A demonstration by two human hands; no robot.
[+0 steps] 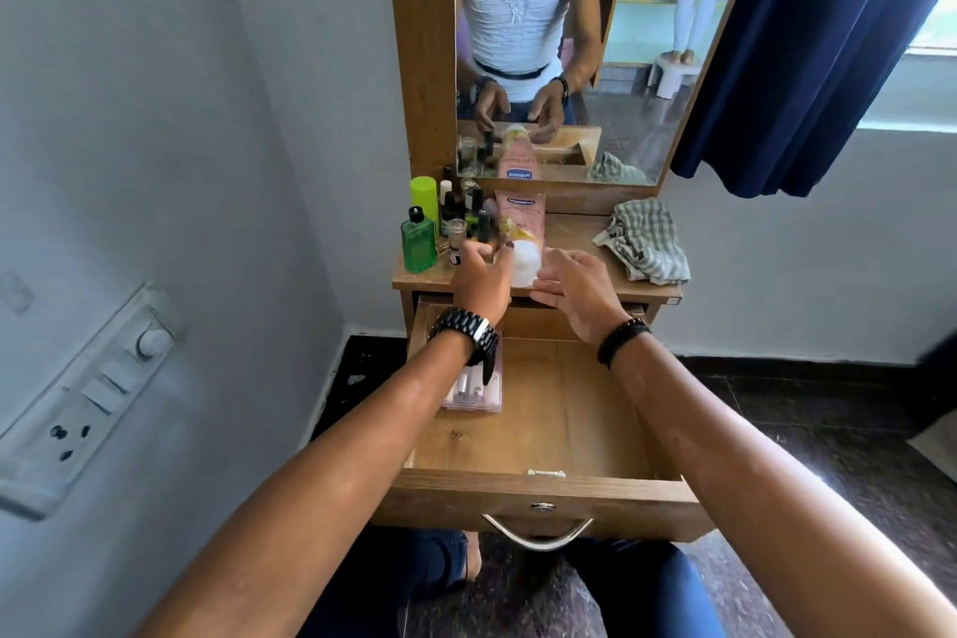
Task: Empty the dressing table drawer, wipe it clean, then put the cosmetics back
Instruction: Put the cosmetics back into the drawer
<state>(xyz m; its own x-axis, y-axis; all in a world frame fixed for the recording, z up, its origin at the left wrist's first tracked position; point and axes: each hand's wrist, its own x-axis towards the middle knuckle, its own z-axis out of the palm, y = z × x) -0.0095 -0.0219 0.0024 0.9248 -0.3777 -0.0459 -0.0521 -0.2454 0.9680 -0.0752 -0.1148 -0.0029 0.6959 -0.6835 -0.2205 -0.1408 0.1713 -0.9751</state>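
Note:
The wooden drawer (569, 409) is pulled out, its floor bare except for a clear pink case (474, 391) at the back left. On the dressing table top (569, 228) stand a green bottle (418, 244), a lime can (424, 197) and several small dark bottles (468, 210). A pink tube with a white cap (522, 233) lies beside them. My left hand (481, 277) reaches among the small bottles with curled, blurred fingers; whether it holds one is unclear. My right hand (575, 293) hovers with its fingers straight, just right of the tube's cap.
A crumpled checked cloth (644, 241) lies on the right of the table top. A mirror (595, 42) rises behind it. A blue curtain (808, 52) hangs at the right, a switch panel (88, 399) is on the left wall, and my knees sit under the drawer handle (538, 534).

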